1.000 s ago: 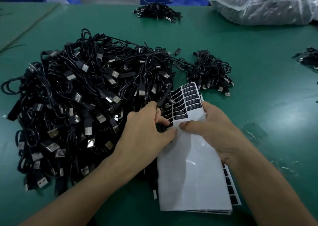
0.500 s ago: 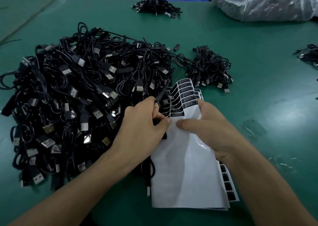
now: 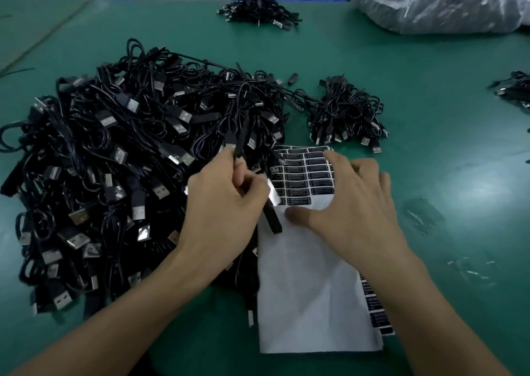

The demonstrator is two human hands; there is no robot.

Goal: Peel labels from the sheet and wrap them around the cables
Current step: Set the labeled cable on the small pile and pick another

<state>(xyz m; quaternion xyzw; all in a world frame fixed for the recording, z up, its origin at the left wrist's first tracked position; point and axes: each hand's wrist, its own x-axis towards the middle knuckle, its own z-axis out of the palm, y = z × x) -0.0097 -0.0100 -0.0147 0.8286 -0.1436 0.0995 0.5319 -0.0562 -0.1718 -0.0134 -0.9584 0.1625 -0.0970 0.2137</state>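
Black cable (image 3: 272, 220) in left hand (image 3: 226, 203), perhaps label (image 3: 274, 194) too.

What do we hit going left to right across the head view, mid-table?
Big cable pile → left hand gripping a cable → right hand on the label sheet → clear scraps → edge cable bundle.
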